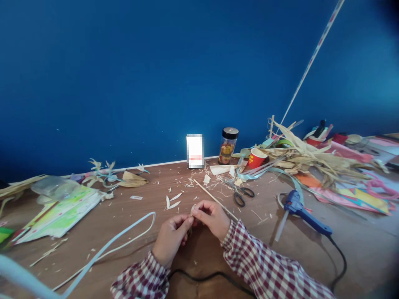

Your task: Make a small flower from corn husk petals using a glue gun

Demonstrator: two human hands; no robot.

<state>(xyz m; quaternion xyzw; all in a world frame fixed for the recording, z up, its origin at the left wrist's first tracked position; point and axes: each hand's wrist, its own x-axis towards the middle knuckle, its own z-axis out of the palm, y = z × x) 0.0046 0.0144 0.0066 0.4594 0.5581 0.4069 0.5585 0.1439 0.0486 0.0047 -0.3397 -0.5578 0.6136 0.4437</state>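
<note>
Hands meet low over the middle of the desk [258,253], fingertip to fingertip. The left hand [173,237] and the right hand [212,216] share a small pale piece [193,208]; the grip of each is a closed pinch of thumb and finger on it. The piece sits between the fingertips, above the desk, mostly hidden, so its shape cannot be told.

Just beyond the hands lie three slivers [175,204] — pale and pointed. A thin stick [208,192] runs behind the right hand, near the scissors [237,190], whose dark handles face the person. The glue gun [311,219] rests to the right, its cord trailing off. Farther back stand the lidded jar [227,151] and a tilted red cup [257,158], beside heaped husks [314,155]. Shavings litter the desk.
</note>
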